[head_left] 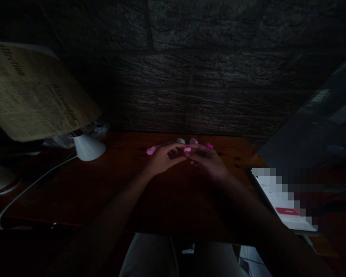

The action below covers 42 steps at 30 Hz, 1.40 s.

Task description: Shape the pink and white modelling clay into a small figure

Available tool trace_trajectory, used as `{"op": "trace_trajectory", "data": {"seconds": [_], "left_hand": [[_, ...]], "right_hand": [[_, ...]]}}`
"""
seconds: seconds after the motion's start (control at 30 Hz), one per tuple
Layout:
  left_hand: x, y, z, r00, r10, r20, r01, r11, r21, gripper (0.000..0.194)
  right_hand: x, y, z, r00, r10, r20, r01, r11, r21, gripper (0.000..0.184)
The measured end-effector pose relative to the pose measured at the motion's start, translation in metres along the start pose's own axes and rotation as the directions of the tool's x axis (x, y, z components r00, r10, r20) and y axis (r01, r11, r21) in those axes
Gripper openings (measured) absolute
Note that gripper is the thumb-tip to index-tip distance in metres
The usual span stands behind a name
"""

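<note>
A small pink lump (187,149), soft-looking like clay or folded paper, is pinched between the fingertips of both hands above the wooden table. My left hand (164,157) comes in from the left, thumb and fingers curved and closed on the lump. From the right, my right hand (206,158) grips its other side. Just left of my left hand lies another pink piece (151,150). Behind the hands are a whitish piece (180,141), a pale pink piece (193,141) and a magenta piece (209,145), partly hidden by the fingers. The dim light hides their exact kind.
On the left of the wooden table (173,200) stands a white lamp base (89,148) with a cord, beside a newsprint-patterned shade (40,92). A white cup-like object (0,179) sits at far left. A lit screen (282,204) is at right; a brick-patterned wall (190,77) rises behind.
</note>
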<state>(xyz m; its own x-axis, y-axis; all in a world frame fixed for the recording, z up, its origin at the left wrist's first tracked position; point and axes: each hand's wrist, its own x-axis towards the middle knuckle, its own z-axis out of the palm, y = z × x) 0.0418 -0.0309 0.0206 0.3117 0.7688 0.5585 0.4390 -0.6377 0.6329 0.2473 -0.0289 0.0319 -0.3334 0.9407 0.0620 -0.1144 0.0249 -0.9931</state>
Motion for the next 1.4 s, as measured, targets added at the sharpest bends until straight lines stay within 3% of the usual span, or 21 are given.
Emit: {"op": "trace_trajectory", "data": {"seconds": [0.03, 0.1, 0.2, 0.3, 0.37, 0.4, 0.53, 0.67, 0.8, 0.93, 1.03, 1.13, 1.23, 1.4], "left_hand": [[0.000, -0.006, -0.006, 0.999, -0.013, 0.036, 0.010, 0.998, 0.070, 0.037], [0.000, -0.019, -0.019, 0.997, -0.065, -0.043, 0.073, 0.970, 0.232, 0.042], [-0.003, -0.035, -0.034, 0.956, -0.243, -0.166, 0.294, 0.808, 0.510, 0.043], [-0.005, -0.036, -0.041, 0.869, -0.489, -0.075, 0.415, 0.639, 0.648, 0.033], [-0.004, -0.031, -0.041, 0.834, -0.551, -0.034, 0.434, 0.617, 0.656, 0.028], [-0.002, -0.028, -0.039, 0.840, -0.543, -0.020, 0.432, 0.646, 0.630, 0.028], [0.003, -0.017, -0.026, 0.936, -0.347, 0.054, 0.299, 0.867, 0.400, 0.031], [0.002, -0.010, -0.008, 0.985, -0.170, 0.038, 0.156, 0.959, 0.237, 0.035], [-0.001, -0.005, 0.001, 0.999, -0.048, 0.022, 0.044, 0.988, 0.149, 0.034], [-0.002, -0.003, 0.003, 1.000, 0.003, 0.005, -0.004, 0.995, 0.095, 0.036], [-0.002, -0.001, 0.005, 0.999, 0.038, 0.019, -0.039, 0.998, 0.057, 0.036], [-0.002, 0.004, 0.007, 0.998, 0.050, 0.029, -0.050, 0.999, 0.021, 0.031], [-0.002, 0.008, 0.008, 0.999, 0.043, 0.025, -0.043, 0.999, 0.003, 0.025], [-0.001, 0.011, 0.011, 0.999, 0.037, -0.015, -0.038, 0.998, -0.053, 0.028]], "right_hand": [[0.001, 0.002, -0.001, 1.000, -0.005, -0.013, 0.004, 1.000, -0.020, 0.037], [0.004, 0.007, -0.004, 0.999, -0.035, -0.036, 0.033, 0.997, -0.075, 0.037], [0.007, 0.017, -0.009, 0.990, -0.140, -0.017, 0.134, 0.971, -0.200, 0.032], [0.009, 0.026, -0.012, 0.971, -0.231, 0.064, 0.237, 0.889, -0.393, 0.021], [0.009, 0.029, -0.014, 0.961, -0.259, 0.095, 0.270, 0.808, -0.524, 0.012], [0.009, 0.029, -0.015, 0.963, -0.246, 0.111, 0.264, 0.769, -0.582, 0.009], [0.009, 0.027, -0.020, 0.978, -0.109, 0.177, 0.203, 0.681, -0.704, 0.004], [0.009, 0.020, -0.033, 0.982, -0.034, 0.188, 0.139, 0.799, -0.585, 0.019], [0.012, 0.008, -0.044, 0.991, -0.132, 0.036, 0.132, 0.850, -0.511, 0.038], [0.012, -0.001, -0.041, 0.981, -0.192, -0.044, 0.166, 0.928, -0.335, 0.040], [0.010, -0.003, -0.032, 0.958, -0.285, -0.043, 0.263, 0.925, -0.276, 0.035], [0.007, -0.003, -0.023, 0.936, -0.351, 0.030, 0.348, 0.906, -0.240, 0.031], [0.005, -0.002, -0.018, 0.923, -0.367, 0.118, 0.384, 0.903, -0.192, 0.029], [0.004, -0.003, -0.017, 0.921, -0.377, 0.102, 0.390, 0.906, -0.166, 0.025]]}}
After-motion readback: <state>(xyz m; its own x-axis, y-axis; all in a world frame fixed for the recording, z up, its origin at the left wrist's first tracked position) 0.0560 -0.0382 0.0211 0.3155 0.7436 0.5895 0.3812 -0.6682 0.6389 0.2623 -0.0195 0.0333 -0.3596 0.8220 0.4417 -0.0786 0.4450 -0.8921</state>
